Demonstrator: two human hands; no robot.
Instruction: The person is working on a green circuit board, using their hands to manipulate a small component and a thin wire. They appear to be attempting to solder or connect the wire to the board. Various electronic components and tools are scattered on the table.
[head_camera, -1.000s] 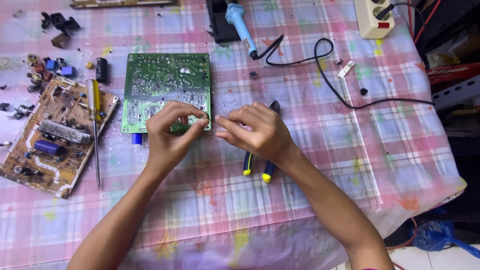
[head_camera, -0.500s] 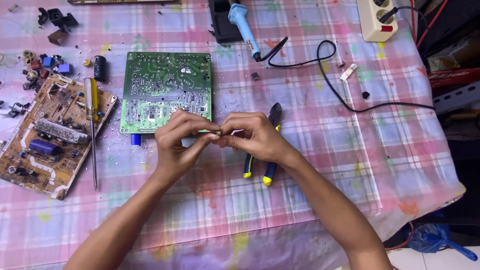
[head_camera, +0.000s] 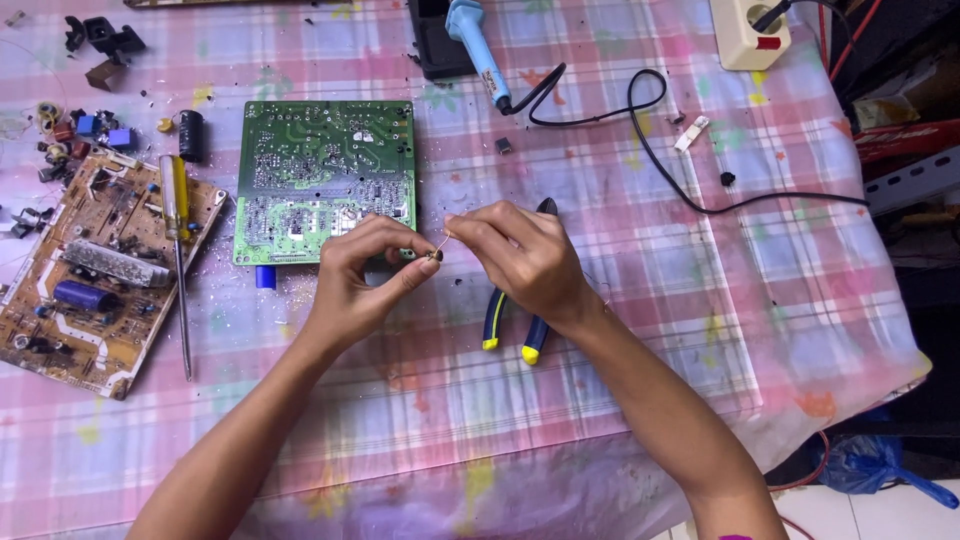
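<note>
Head view: left of your hands lie a brown circuit board (head_camera: 90, 270), a screwdriver (head_camera: 178, 250) and a green circuit board (head_camera: 325, 180). Your left hand (head_camera: 365, 275) and right hand (head_camera: 520, 260) together pinch a tiny wire-legged component (head_camera: 437, 255) above the pliers (head_camera: 515, 320).

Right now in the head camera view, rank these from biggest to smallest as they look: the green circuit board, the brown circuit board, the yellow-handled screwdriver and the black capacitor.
1-2. green circuit board and brown circuit board: look alike, unranked
3. yellow-handled screwdriver
4. black capacitor
</note>
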